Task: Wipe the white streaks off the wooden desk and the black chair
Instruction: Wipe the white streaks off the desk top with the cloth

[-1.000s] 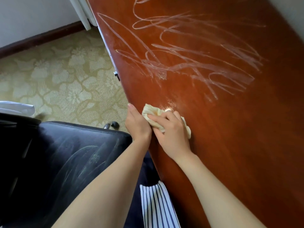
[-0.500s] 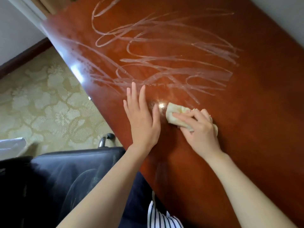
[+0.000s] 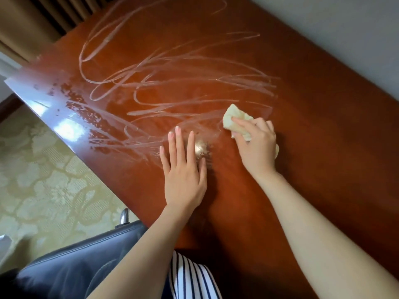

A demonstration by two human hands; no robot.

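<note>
White streaks (image 3: pixel 172 87) reach left hand (image 3: pixel 184 180) while right hand (image 3: pixel 257 149) grips cloth (image 3: pixel 234 120).

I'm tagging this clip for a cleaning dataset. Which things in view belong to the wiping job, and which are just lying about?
In the job: cloth, held by the right hand; white streaks; wooden desk; black chair; left hand, flat on the desk.

Just there: patterned carpet; curtain; wall; striped garment.
</note>
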